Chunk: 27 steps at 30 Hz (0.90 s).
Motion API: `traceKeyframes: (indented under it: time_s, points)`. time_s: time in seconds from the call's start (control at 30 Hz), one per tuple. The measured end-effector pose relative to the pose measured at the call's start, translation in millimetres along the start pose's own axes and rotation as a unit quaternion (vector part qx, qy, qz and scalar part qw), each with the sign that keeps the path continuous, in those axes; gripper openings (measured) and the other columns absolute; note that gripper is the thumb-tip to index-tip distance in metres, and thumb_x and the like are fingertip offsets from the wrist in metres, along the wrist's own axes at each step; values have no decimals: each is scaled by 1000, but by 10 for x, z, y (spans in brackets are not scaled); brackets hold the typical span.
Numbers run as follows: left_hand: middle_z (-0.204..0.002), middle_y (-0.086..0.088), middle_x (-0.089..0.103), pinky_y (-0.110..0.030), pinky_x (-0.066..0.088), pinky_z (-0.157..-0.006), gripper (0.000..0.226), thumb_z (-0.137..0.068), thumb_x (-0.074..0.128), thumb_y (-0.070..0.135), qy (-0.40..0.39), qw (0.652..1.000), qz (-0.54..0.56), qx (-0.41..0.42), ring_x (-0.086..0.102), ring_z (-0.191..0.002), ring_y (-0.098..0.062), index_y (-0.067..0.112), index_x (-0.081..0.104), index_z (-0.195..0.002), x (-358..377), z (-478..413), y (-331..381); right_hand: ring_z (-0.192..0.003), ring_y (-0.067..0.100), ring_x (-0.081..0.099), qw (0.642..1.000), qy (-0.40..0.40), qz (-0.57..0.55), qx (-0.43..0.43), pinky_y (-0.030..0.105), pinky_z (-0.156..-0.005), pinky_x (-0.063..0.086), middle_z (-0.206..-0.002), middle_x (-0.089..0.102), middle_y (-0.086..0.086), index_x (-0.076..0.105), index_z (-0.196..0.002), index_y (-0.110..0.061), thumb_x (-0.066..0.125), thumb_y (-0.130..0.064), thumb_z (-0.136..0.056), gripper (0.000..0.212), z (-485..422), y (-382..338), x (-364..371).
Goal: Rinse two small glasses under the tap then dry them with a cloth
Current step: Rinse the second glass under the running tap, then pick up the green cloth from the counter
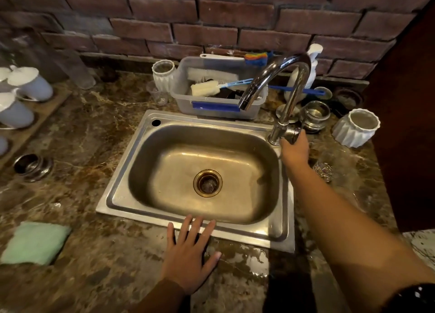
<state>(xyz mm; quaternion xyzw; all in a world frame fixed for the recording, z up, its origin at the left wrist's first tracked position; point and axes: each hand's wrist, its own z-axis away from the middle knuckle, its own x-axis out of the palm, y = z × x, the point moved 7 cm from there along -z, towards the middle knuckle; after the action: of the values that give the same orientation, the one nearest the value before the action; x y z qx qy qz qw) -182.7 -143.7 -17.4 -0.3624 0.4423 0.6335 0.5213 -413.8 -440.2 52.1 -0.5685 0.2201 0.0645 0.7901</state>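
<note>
The marbled countertop [94, 277] is taken up at the centre of the frame by the steel sink [117, 171]. No glass is seen in its basin, and no stream is seen from the tap [277, 70] at centre right. The green cloth [35, 243] is laid folded at the lower left, well apart from the basin, presumably kept dry for the later wiping. The left hand [188, 254] is pressed flat at the lower centre, fingers spread and holding nothing, fingertips on the sink's front rim, apparently for support. The right hand [295, 151] is wrapped about the tap handle [290, 132], judged to be for starting the water. Its fingers are hidden behind its own back, so the grip is inferred. One small glass [323, 169] is made out just right of that wrist, blurred and partly lost against the stone. A second clear glass [157, 94] is stood at the upper centre, just left of the plastic tub [186, 101]. Whether it is the task's other glass cannot be told.
</note>
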Motion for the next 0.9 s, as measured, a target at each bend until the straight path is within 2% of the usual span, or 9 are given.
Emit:
traceKeyframes:
  time_s: [0.07,0.13,0.23,0.37,0.47,0.53,0.63,0.73,0.9]
  points:
    - [-151,-2,52,-63,17,-115,68,-93,37,71,-2,1000,6,-6,42,-143,-30,37,41,-152,-2,6,8,-127,31,55,1000,-11,-1,-5,39,-100,45,-135,56,9,46,-143,-16,64,-13,-91,55,249,45,-30]
    - [-154,-1,49,-63,15,-115,68,-94,33,72,2,1000,2,-8,40,-145,-29,38,39,-153,3,13,14,-129,29,53,999,-31,-8,10,38,-104,45,-137,55,8,40,-147,-14,63,-14,-93,58,520,72,-70]
    - [-165,3,29,-60,0,-118,66,-97,23,72,14,1000,5,-12,23,-153,-27,42,24,-156,-132,-2,39,-103,21,60,998,-62,15,7,17,-82,48,-122,58,3,47,-138,-15,59,-14,-97,43,887,59,-104]
    - [-167,4,19,-59,2,-122,64,-98,40,59,-13,1000,21,-8,11,-155,-21,41,21,-156,-378,-63,40,-120,27,58,984,-145,103,-20,40,-100,48,-135,59,11,45,-142,-15,64,-23,-94,53,1306,91,64]
    - [-166,0,24,-56,15,-124,66,-96,51,55,-58,998,20,15,19,-153,-23,35,28,-155,-529,-40,-36,-105,24,60,962,-214,170,-27,34,-85,47,-116,62,8,47,-139,-14,65,-25,-94,51,1575,89,229]
    - [-165,-1,26,-56,20,-122,69,-95,56,52,-76,997,12,17,22,-152,-25,33,29,-155,-600,19,-167,-100,22,60,945,-249,210,-37,32,-81,47,-111,62,7,49,-136,-14,65,-26,-94,47,1761,56,362]
    - [-160,-2,32,-57,24,-119,67,-94,59,50,-80,997,15,9,27,-148,-25,30,34,-153,-715,125,-481,-108,25,61,902,-295,304,-82,35,-91,51,-123,63,11,50,-137,-16,67,-30,-92,50,2028,4,681]
    - [-153,-3,41,-56,32,-114,64,-93,58,51,-68,998,11,-9,38,-142,-27,28,39,-149,-807,253,-907,-115,26,60,845,-351,379,-136,31,-89,47,-133,60,10,49,-140,-18,65,-34,-92,53,2356,-72,1097]
    - [-151,-5,46,-54,32,-112,62,-94,56,48,-63,995,32,-69,43,-138,-29,26,39,-150,-901,588,-1823,-114,27,60,787,-403,423,-199,32,-90,48,-127,62,10,50,-135,-16,61,-36,-92,48,2908,-264,1888]
